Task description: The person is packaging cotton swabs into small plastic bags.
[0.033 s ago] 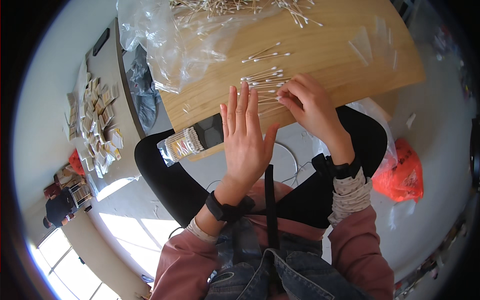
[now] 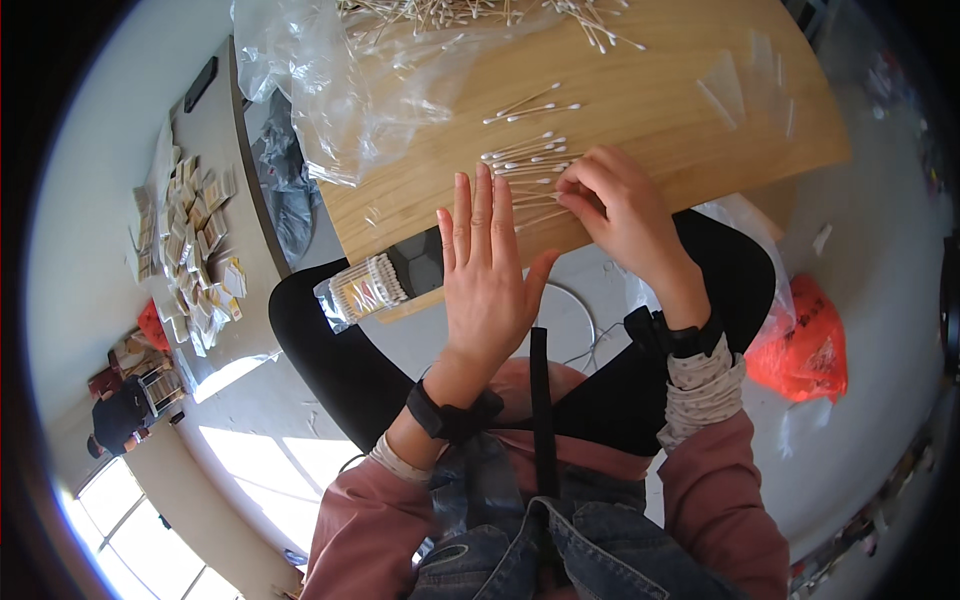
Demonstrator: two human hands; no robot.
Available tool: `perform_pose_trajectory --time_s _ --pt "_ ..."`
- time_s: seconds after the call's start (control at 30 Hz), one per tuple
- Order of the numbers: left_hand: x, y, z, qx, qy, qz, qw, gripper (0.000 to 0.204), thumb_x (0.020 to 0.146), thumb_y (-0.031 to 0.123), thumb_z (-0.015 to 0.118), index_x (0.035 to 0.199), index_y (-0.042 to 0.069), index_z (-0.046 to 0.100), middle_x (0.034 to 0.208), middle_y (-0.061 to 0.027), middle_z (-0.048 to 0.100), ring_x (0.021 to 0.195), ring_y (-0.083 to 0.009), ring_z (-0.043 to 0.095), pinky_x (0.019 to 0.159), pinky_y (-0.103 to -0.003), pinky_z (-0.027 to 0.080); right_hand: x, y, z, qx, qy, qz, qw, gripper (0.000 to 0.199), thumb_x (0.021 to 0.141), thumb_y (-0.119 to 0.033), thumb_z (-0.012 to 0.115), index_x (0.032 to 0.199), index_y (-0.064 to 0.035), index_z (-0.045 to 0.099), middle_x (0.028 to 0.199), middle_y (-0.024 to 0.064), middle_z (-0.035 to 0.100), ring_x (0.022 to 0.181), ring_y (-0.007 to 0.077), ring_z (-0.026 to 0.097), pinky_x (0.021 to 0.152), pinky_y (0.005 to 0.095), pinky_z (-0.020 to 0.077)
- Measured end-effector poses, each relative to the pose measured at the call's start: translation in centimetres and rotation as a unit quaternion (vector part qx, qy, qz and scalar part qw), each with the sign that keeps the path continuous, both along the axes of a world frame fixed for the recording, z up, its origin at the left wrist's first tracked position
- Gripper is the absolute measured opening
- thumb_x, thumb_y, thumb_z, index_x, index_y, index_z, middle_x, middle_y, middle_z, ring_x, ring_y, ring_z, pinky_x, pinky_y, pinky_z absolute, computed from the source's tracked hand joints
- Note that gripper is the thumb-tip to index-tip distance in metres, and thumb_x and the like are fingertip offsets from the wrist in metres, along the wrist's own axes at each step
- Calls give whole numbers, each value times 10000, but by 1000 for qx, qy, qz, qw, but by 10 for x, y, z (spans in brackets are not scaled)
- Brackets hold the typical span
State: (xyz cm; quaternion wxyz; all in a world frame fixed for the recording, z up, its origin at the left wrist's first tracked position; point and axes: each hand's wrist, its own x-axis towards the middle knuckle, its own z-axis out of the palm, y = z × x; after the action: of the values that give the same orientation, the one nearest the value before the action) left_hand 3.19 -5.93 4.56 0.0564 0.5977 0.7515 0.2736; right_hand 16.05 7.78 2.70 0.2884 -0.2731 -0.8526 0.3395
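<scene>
My left hand (image 2: 485, 290) is held flat over the table's near edge, fingers stretched out, with nothing in its grasp. Its fingertips are beside the left ends of a small row of cotton swabs (image 2: 530, 155). At the right end of that row, the thumb and forefinger of my right hand (image 2: 615, 205) pinch the white tip of a cotton swab (image 2: 540, 196). Left of my left hand, a clear packet of cotton swabs (image 2: 368, 288) lies against a dark grey block (image 2: 420, 262), which the hand partly hides. Two or three loose swabs (image 2: 530, 108) lie farther back.
A big heap of swabs (image 2: 450, 12) and a crumpled clear plastic bag (image 2: 370, 110) cover the wooden table's far left. Clear film pieces (image 2: 745, 90) lie at right. Another table bears many small packets (image 2: 195, 235). A red bag (image 2: 800, 345) sits on the floor; a person (image 2: 118, 412) is far left.
My left hand has shifted very slightly to the left. My right hand keeps its pinch in nearly the same spot.
</scene>
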Motion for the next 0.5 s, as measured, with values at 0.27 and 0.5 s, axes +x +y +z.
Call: perform_pose_trajectory --time_s 0.27,0.5 --pt "-1 2 -25 -114 115 -58 985 993 867 620 567 1503 -79 265 1589 -242 251 1500 -378 185 1196 -532 142 -2 1 3 22 -13 14 1000 143 791 -33 685 818 -40 545 798 83 561 788 307 561 683 409 462" --pt "0 0 -26 -118 120 -52 984 1002 860 624 575 1498 -85 269 1588 -240 254 1498 -369 197 1201 -523 129 -4 -2 5 62 -43 14 997 150 809 -44 673 822 -45 524 809 86 552 807 305 557 699 406 462"
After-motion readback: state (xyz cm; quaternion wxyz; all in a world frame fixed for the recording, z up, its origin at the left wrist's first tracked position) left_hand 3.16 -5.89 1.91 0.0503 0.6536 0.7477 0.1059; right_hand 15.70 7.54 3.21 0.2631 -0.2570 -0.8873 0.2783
